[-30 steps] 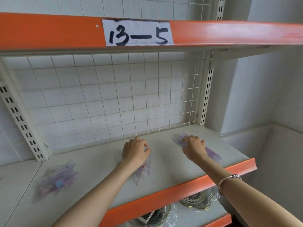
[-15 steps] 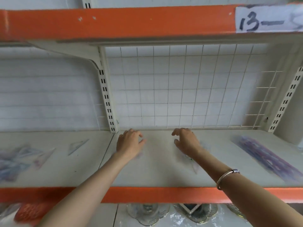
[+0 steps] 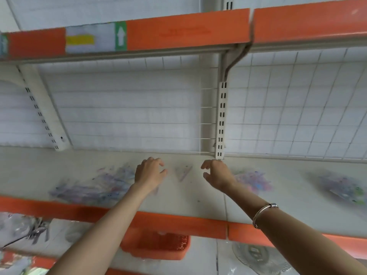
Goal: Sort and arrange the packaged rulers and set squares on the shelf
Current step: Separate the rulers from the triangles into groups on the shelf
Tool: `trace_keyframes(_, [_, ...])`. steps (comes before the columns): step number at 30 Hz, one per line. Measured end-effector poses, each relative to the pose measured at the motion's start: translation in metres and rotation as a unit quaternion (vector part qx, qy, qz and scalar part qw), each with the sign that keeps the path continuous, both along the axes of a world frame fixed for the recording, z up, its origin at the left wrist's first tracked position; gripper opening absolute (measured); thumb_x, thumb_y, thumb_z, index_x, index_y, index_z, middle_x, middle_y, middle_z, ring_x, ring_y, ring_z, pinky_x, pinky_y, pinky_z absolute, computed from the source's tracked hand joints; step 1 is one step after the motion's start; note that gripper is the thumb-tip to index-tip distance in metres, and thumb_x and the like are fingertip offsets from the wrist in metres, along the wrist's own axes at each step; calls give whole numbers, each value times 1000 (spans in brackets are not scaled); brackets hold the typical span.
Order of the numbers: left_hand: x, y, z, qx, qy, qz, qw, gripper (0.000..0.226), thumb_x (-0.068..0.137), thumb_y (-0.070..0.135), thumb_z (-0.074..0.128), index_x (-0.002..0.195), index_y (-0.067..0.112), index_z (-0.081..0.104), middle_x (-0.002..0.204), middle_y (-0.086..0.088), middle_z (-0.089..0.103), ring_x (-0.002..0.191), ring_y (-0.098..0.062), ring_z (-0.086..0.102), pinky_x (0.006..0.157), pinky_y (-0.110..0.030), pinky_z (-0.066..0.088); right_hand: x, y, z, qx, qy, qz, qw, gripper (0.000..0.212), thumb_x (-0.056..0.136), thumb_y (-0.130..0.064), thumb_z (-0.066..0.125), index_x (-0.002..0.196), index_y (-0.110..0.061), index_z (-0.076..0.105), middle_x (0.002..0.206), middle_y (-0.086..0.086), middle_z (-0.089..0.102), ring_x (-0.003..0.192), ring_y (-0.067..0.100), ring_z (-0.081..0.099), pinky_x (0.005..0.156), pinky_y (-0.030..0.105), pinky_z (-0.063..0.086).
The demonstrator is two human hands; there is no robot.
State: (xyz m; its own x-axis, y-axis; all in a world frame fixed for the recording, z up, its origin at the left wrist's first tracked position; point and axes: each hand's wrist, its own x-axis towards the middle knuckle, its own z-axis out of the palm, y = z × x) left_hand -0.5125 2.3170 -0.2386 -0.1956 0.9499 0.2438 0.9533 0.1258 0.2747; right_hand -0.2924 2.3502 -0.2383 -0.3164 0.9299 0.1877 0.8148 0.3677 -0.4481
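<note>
A clear set square (image 3: 183, 172) lies flat on the cream shelf (image 3: 198, 193), between my two hands. My left hand (image 3: 150, 172) hovers just left of it with loosely curled fingers and holds nothing. My right hand (image 3: 217, 174) hovers just right of it, fingers also loosely curled and empty. A blurred heap of packaged rulers (image 3: 93, 187) lies to the left of my left hand. Another blurred packet pile (image 3: 254, 181) lies right of my right hand, and a third (image 3: 345, 187) sits further right.
An orange shelf lip (image 3: 178, 223) runs along the front. A slotted upright (image 3: 221, 120) and wire grid back panel stand behind the shelf. Below are an orange basket (image 3: 158, 247), wrapped metal items (image 3: 260, 257) and grey packets (image 3: 25, 229).
My view has swung left along the shelf. Both hands have let go of the packets they touched and now flank a lone set square. The purple ruler packet has dropped out of view.
</note>
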Motion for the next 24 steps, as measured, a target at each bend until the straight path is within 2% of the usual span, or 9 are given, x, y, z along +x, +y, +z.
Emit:
trace_keyframes(4, [-69,-8,-10,-23,10,11,1000,33,91,39,55,119,21,60,124,-5,56,115,-25,52,90,-33,42,-64,-7,-6,-12,2,12,1000,29,88,-13,54,115,-13,63,116,7,63,111,24,55,95,28,41])
trace_keyframes(8, [-124,-20,-17,-54,11,3,998,42,89,46,58,125,23,56,126,-4,54,118,-24,49,92,-33,42,-118,-14,-12,-25,-2,31,999,27,90,-17,55,116,-15,63,117,5,63,114,23,55,103,32,34])
trace_keyframes(13, [-171,-33,-17,-104,3,-22,994,65,77,63,65,133,33,49,141,2,45,131,-22,38,104,-34,33,-172,-23,-12,-44,0,68,997,30,88,-24,60,116,-15,63,118,7,63,111,22,56,92,28,41])
trace_keyframes(15, [-183,-38,-15,-151,-57,-43,986,83,65,67,73,135,33,47,145,4,41,134,-21,37,108,-35,33,-188,-27,-12,-59,-1,90,994,34,88,-30,62,118,-14,63,121,7,62,113,22,54,95,29,41])
trace_keyframes(17, [-194,-41,-16,-199,-161,-74,964,108,41,73,80,135,30,47,147,4,40,131,-18,42,110,-35,35,-201,-30,-12,-75,-10,110,991,42,87,-37,64,121,-13,61,126,5,60,117,20,53,98,29,39])
trace_keyframes(19, [-201,-41,-18,-227,-180,-107,951,109,44,59,87,140,28,43,151,3,34,131,-16,41,111,-37,35,-212,-33,-14,-91,-27,125,988,52,85,-43,65,127,-12,58,132,2,57,122,18,50,96,26,36])
trace_keyframes(21, [-205,-38,-20,-246,-149,-118,950,107,54,41,91,144,28,36,153,4,29,133,-16,38,112,-36,34,-222,-34,-15,-104,-48,134,984,63,82,-47,67,131,-9,54,136,5,54,125,20,48,97,25,36])
trace_keyframes(24, [-208,-31,-19,-250,-95,-126,955,109,56,42,90,147,27,32,154,4,27,137,-17,34,113,-34,31,-231,-38,-16,-103,-86,140,981,68,80,-51,67,124,-1,58,129,15,56,122,26,47,102,30,35])
